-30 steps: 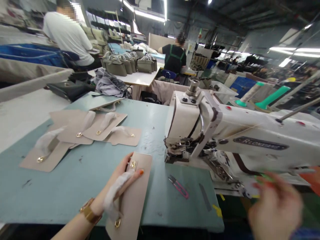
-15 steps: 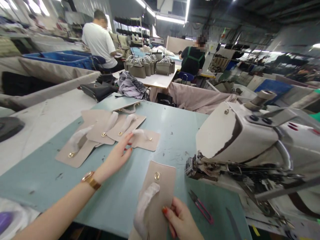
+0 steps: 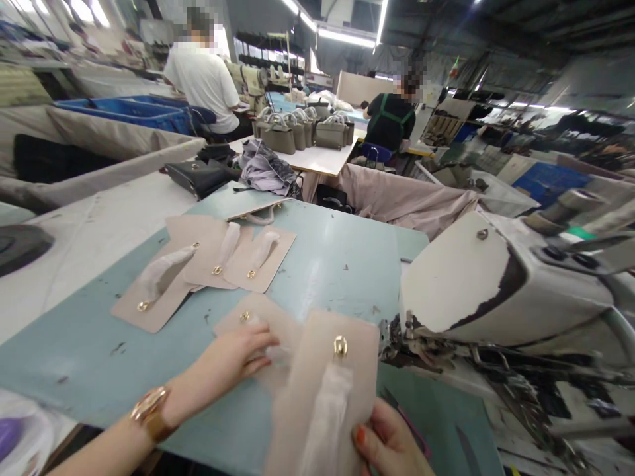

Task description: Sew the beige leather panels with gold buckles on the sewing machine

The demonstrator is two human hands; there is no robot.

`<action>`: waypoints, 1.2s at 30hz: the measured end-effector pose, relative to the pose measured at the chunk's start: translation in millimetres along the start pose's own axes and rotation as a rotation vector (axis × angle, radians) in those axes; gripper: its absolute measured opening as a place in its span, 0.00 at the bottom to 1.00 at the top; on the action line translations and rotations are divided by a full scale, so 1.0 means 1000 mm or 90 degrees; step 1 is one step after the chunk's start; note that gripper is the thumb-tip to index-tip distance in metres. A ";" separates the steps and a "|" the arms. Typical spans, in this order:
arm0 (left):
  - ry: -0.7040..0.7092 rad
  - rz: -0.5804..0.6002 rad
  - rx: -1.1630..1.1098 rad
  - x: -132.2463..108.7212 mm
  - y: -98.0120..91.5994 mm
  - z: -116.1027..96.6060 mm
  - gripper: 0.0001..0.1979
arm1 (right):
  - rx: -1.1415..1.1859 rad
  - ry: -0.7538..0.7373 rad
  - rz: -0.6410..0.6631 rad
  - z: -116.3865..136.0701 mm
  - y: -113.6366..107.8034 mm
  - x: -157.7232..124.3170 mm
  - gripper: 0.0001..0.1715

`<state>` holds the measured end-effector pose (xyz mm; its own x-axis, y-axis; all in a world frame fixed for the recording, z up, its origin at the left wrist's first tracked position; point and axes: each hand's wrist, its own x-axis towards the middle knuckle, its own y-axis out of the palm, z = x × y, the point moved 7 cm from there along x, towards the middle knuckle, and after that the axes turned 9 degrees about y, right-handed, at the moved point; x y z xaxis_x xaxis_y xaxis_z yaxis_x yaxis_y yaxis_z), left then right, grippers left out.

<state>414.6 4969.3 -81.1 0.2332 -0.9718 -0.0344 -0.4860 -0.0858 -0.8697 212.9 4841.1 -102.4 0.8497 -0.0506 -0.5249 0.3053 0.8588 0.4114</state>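
My left hand [image 3: 243,354] is closed on the wrapped handle of a beige panel [image 3: 260,309], low over the green mat. This panel is blurred, and its right side passes behind a second beige panel [image 3: 364,327]. That nearer panel stands tilted up at the front, with a gold fitting [image 3: 340,346] and a wrapped handle; my right hand [image 3: 389,436] pinches its right edge, thumb on the front. Further left on the mat, several more beige panels [image 3: 171,291] with wrapped handles overlap one another.
A sewing machine [image 3: 461,277] stands at the right. Scissors [image 3: 417,430] lie partly behind my right hand. A black bag [image 3: 198,177] and grey cloth [image 3: 265,168] are at the mat's far edge. Two people sit beyond, near a table [image 3: 322,158] with grey handbags.
My left hand has taken hold of the separate beige panel and drawn it nearer, beside the other one. The panel in my right hand has moved up and right, covering part of the scissors.
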 end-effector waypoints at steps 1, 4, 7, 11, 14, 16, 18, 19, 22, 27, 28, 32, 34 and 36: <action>0.006 0.014 -0.027 -0.015 0.008 -0.009 0.11 | 0.017 -0.042 -0.038 0.014 0.003 0.007 0.25; 0.024 0.028 -0.081 -0.052 0.025 -0.034 0.11 | 0.068 -0.177 -0.155 0.045 0.004 0.033 0.20; 0.023 0.003 -0.065 -0.077 0.028 -0.049 0.13 | -0.049 -0.189 -0.242 0.038 -0.002 0.052 0.35; 0.070 -0.072 -0.012 -0.089 0.017 -0.064 0.14 | -0.292 -0.094 -0.157 0.000 0.010 0.040 0.26; 0.104 -0.089 0.019 -0.084 0.014 -0.077 0.18 | -0.301 -0.088 -0.104 -0.007 0.021 0.008 0.26; 0.114 -0.089 0.013 -0.078 0.014 -0.086 0.20 | -0.297 -0.101 -0.112 -0.001 0.024 -0.010 0.25; 0.092 -0.119 -0.032 -0.074 0.016 -0.091 0.23 | -0.324 -0.121 -0.129 0.005 0.024 -0.023 0.21; 0.062 -0.158 -0.084 -0.074 0.016 -0.091 0.23 | -0.328 -0.129 -0.136 0.007 0.023 -0.027 0.19; -0.168 -0.331 -0.367 -0.085 0.032 -0.073 0.21 | -0.201 -0.134 -0.141 0.003 0.017 -0.032 0.19; -0.514 -0.300 -0.989 -0.093 0.112 -0.089 0.24 | -0.016 -0.121 -0.124 -0.007 0.019 -0.032 0.19; -0.530 -0.276 -1.059 -0.089 0.117 -0.099 0.25 | -0.021 -0.119 -0.121 -0.007 0.022 -0.032 0.19; -0.524 -0.293 -1.031 -0.071 0.099 -0.112 0.26 | -0.044 -0.160 -0.142 0.007 0.022 -0.040 0.20; -0.494 -0.309 -1.007 -0.060 0.083 -0.109 0.25 | -0.049 -0.195 -0.164 0.016 0.015 -0.046 0.22; -0.462 -0.321 -0.987 -0.050 0.068 -0.103 0.22 | -0.048 -0.211 -0.188 0.020 0.005 -0.053 0.25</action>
<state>283.1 4989.0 -88.2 0.6759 -0.5429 -0.4984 -0.4276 -0.8397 0.3347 177.8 4838.5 -57.7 0.8261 -0.4495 -0.3398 0.5342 0.8167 0.2183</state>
